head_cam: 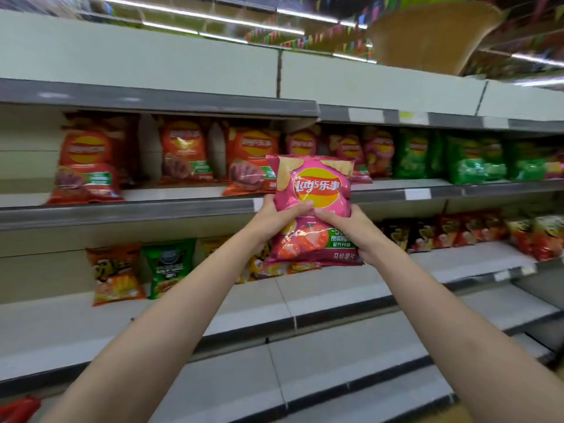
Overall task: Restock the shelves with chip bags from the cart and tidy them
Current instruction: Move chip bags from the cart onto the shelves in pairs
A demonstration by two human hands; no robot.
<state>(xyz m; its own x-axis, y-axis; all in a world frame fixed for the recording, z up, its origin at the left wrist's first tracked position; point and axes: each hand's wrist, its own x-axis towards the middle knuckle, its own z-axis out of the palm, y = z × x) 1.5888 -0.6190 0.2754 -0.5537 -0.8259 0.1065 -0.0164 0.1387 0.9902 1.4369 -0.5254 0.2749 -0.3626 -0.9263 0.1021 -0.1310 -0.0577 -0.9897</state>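
Pink bag [312, 206] upright before shelf [128, 210] — your left hand [274, 216] and right hand [351, 228] both grip it, thumbs on front.

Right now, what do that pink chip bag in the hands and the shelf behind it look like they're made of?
Pink Lay's chip bag: thin glossy plastic film, judging by its crinkles and bright glare spots. Shelf: probably painted metal with a matte cream surface and a grey front strip holding price labels; the blur leaves that open.
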